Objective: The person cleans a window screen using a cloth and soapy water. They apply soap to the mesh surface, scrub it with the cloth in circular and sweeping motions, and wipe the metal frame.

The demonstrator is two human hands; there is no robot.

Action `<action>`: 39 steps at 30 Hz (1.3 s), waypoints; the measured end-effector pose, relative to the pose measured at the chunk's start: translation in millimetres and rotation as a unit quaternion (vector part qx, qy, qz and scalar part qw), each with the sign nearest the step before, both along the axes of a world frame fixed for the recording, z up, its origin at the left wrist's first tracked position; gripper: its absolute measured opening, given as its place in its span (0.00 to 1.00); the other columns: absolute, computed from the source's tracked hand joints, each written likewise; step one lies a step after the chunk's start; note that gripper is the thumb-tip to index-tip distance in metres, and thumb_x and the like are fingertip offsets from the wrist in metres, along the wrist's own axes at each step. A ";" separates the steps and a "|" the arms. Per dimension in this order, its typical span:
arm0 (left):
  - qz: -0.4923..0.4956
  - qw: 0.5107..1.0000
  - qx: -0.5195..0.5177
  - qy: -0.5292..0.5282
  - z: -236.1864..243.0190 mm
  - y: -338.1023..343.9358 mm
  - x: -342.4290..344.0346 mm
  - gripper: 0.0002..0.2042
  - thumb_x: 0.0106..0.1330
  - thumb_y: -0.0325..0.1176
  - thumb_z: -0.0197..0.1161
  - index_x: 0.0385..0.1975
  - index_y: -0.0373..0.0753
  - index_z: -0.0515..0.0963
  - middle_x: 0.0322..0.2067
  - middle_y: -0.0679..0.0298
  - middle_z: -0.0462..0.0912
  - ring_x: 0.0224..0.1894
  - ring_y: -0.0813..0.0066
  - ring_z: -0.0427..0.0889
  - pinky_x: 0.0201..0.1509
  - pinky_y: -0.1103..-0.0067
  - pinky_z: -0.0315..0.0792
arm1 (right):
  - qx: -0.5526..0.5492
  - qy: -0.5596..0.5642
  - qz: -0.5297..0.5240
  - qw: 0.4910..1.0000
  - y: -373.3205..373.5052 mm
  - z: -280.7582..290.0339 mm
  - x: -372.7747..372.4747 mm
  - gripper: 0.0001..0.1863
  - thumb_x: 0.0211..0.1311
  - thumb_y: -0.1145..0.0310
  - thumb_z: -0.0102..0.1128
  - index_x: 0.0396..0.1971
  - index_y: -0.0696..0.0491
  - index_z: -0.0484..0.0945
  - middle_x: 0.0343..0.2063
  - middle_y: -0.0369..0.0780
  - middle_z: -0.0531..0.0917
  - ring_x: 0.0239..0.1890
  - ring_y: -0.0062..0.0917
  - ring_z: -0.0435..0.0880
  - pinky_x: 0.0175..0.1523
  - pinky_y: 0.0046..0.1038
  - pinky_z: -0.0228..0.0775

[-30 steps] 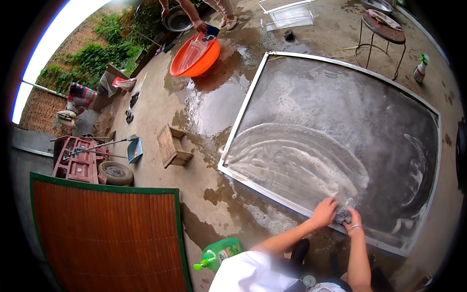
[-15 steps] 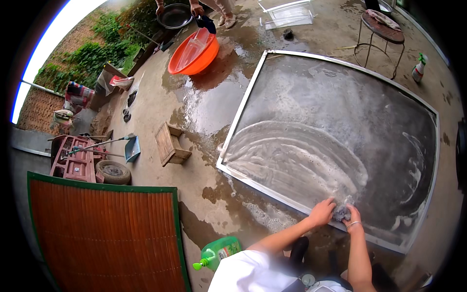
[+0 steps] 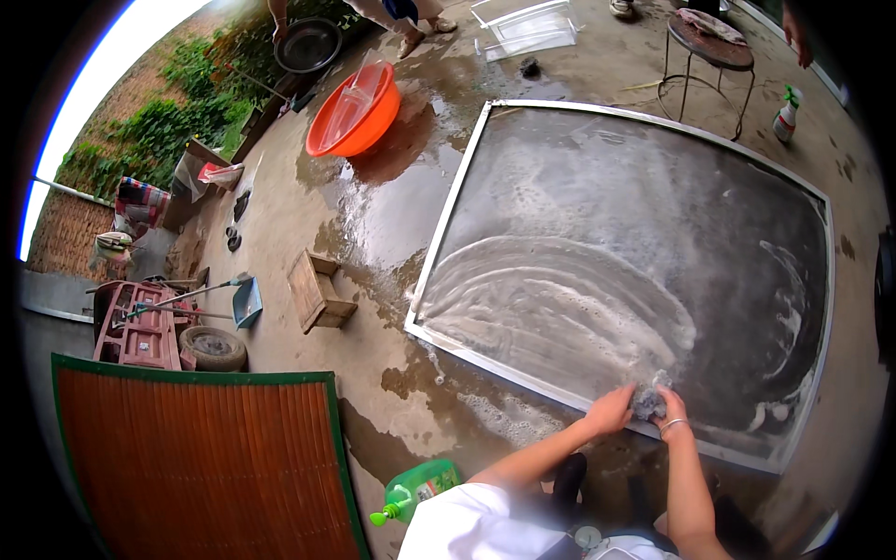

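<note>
A large window screen (image 3: 523, 369) with a pale metal frame and dark mesh lies flat on the wet concrete before me. White suds streak its mesh in broad curved bands. At its near edge, my left hand (image 3: 612, 409) and my right hand (image 3: 671, 412) are closed on opposite sides of a grey, foamy scrubbing wad (image 3: 648, 403). Its exact material is hard to make out. A bracelet circles my right wrist. Both hands are just over the near frame bar.
A green jug (image 3: 422, 489) stands near my left elbow. Beyond are a wooden stool (image 3: 319, 291), an orange basin (image 3: 353, 110) holding clear plastic, a round stool (image 3: 711, 45) and a spray bottle (image 3: 786, 116). A slatted brown panel (image 3: 201, 457) fills the lower left.
My hands keep their hold on the wad with little movement. The person at the back has drawn the dark cloth away from the orange basin. Another hand and a shoe now show at the upper right.
</note>
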State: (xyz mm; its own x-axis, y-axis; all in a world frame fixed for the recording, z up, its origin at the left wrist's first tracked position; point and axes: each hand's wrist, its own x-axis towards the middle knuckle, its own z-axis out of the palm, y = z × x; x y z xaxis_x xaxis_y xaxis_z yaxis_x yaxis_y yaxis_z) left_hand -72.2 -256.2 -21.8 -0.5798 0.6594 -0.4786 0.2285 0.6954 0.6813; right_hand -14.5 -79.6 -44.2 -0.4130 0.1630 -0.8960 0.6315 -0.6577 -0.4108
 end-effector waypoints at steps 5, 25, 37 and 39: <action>0.063 0.990 0.112 0.059 4.4 3.0 2.1 0.34 0.56 0.33 0.60 0.63 0.37 0.52 0.46 0.47 0.69 0.49 0.48 0.71 0.52 0.65 0.67 | 0.004 -0.004 -0.002 1.000 0.0 1.9 -1.1 0.22 0.52 0.57 0.63 0.47 0.45 0.72 0.40 0.33 0.78 0.43 0.25 0.77 0.44 0.40 0.69; 0.083 0.985 0.100 0.112 20.9 13.5 -28.9 0.25 0.46 0.31 0.65 0.47 0.41 0.68 0.43 0.56 0.72 0.48 0.55 0.71 0.49 0.68 0.68 | -0.142 0.072 -0.052 0.986 -17.4 10.4 -16.3 0.17 0.61 0.57 0.55 0.48 0.46 0.72 0.42 0.33 0.78 0.46 0.24 0.75 0.45 0.32 0.70; 0.248 0.934 0.025 0.256 13.4 -33.9 -58.0 0.19 0.44 0.29 0.62 0.40 0.42 0.71 0.40 0.61 0.72 0.45 0.59 0.71 0.47 0.67 0.65 | -0.053 -0.079 -0.136 0.986 31.1 -28.0 48.5 0.06 0.53 0.62 0.53 0.22 0.46 0.72 0.19 0.31 0.76 0.23 0.22 0.75 0.29 0.26 0.68; 0.265 0.924 0.017 0.274 4.2 -46.6 -64.5 0.20 0.46 0.29 0.62 0.42 0.41 0.70 0.40 0.60 0.72 0.46 0.58 0.70 0.49 0.66 0.64 | -0.083 -0.075 -0.142 0.983 7.7 0.4 38.5 0.07 0.52 0.62 0.53 0.20 0.47 0.71 0.17 0.32 0.74 0.22 0.23 0.76 0.29 0.27 0.68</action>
